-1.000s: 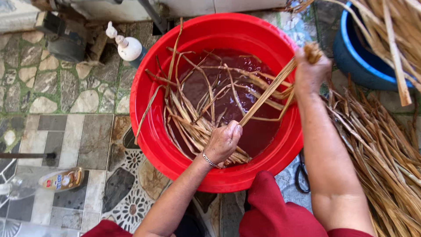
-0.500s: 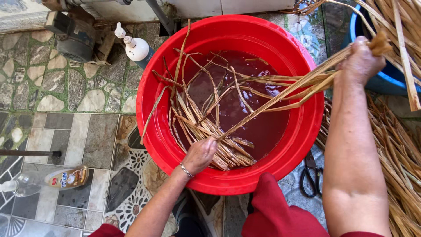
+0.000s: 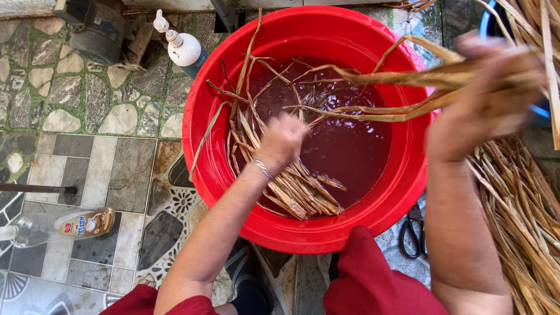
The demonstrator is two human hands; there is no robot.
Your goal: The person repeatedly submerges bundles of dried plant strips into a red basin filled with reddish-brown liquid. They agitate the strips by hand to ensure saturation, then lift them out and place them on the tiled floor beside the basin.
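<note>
Lifting wet reed strips (image 3: pixel 373 96) from red tub (image 3: pixel 221 175)

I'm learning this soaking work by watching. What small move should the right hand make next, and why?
Probably carry the lifted bundle of strips clear of the red tub toward the dry pile: the right hand holds it over the rim, ends trailing above the dark liquid, while the left hand hovers over the strips in the tub.

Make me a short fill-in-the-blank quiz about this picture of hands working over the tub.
1. The round tub is coloured ____.
2. The right hand lifts a bundle of dried ____.
3. The left hand is over the dark ____ in the tub.
4. Black ____ lie on the floor beside the tub.

Missing words: red; strips; liquid; scissors
</note>
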